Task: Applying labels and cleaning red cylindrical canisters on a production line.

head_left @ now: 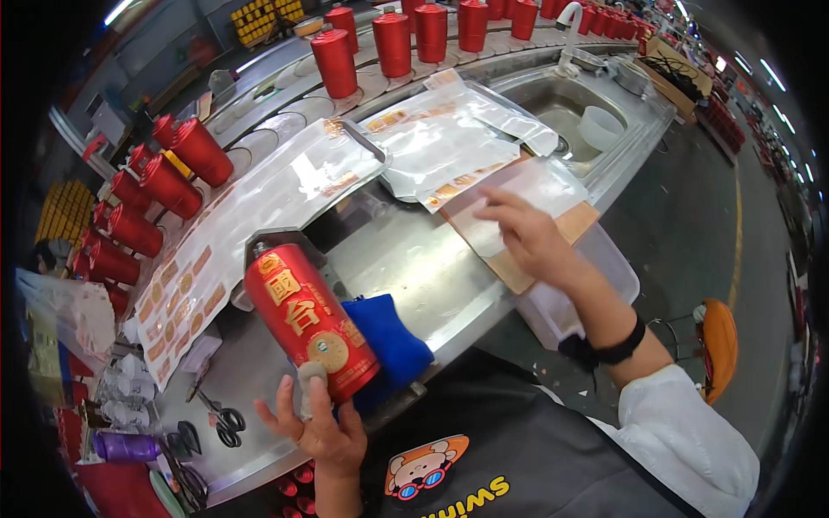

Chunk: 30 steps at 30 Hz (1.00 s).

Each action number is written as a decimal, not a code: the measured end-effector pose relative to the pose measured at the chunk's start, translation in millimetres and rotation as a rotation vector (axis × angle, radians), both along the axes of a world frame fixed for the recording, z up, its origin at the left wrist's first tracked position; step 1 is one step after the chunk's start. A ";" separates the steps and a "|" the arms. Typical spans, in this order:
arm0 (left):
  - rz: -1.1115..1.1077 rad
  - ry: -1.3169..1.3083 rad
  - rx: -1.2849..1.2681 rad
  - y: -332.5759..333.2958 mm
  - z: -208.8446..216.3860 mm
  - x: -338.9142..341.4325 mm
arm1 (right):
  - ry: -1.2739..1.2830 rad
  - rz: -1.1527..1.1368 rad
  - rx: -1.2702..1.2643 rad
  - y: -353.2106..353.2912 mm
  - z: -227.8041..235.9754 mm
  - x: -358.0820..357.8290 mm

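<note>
Faces a steel bench [414,281] bearing a board [577,224] and a red bottle [309,315] lying against a blue cloth [393,337]. Has right hand [534,239] over the board with fingers apart, left hand [328,433] at the bottle's base with fingers spread wide.

A shiny metal desk [393,259] spans the view. On it lie printed sticker sheets [268,203], black-handled scissors [222,416], a brown board [577,224] overhanging the edge, and a blue cloth [390,337] beneath a red bottle [302,306].
</note>
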<state>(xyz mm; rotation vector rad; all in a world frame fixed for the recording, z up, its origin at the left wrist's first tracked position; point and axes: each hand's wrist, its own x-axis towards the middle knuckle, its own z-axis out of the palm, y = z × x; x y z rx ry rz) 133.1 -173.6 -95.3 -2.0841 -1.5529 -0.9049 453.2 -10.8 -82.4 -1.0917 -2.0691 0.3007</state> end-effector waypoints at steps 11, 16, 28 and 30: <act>0.100 -0.191 -0.085 -19.4 -18.2 2.1 | -0.568 0.079 -0.109 35.3 1.7 41.8; 0.082 -0.282 -0.080 -15.9 -27.7 2.9 | -0.616 0.068 -0.073 17.0 7.6 26.4; -0.001 -0.342 -0.095 -14.3 -25.7 -3.5 | -0.727 -0.004 0.072 14.4 -16.4 11.3; -0.013 -0.465 -0.111 -13.1 -29.5 -3.9 | -0.744 -0.003 -0.019 10.6 -12.1 10.4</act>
